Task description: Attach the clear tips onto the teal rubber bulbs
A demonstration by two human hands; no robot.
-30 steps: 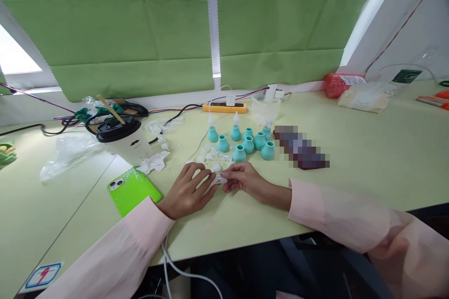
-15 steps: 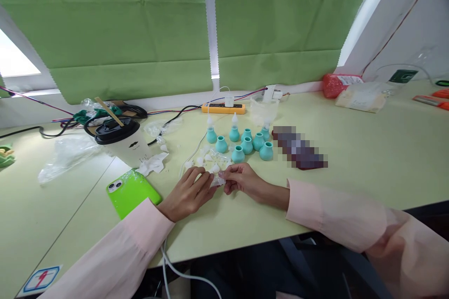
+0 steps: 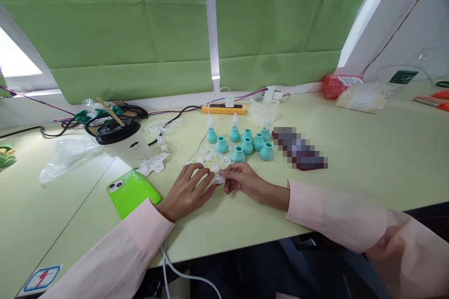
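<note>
My right hand [image 3: 242, 181] pinches a small clear plastic piece [image 3: 219, 179] near the table's front. Against the left side of that piece are the bent fingers of my left hand [image 3: 189, 191]; what they hold, if anything, is hidden. Just beyond my fingertips lie small white nozzle tips [image 3: 208, 158] and clear plastic bits. Behind them stand several teal bulbs [image 3: 238, 154] with open tops. Two teal bulbs at the back carry pointed white tips, one of them here [image 3: 234, 133].
A green phone [image 3: 135, 194] lies left of my left hand, with a lidded paper cup [image 3: 128, 147] behind it. A pixelated dark red object [image 3: 300, 149] lies on the right. An orange power strip [image 3: 223, 109] and cables run along the back.
The fingers of my left hand have shifted slightly and spread a little more. My right hand has hardly moved and keeps its pinch on the clear piece.
</note>
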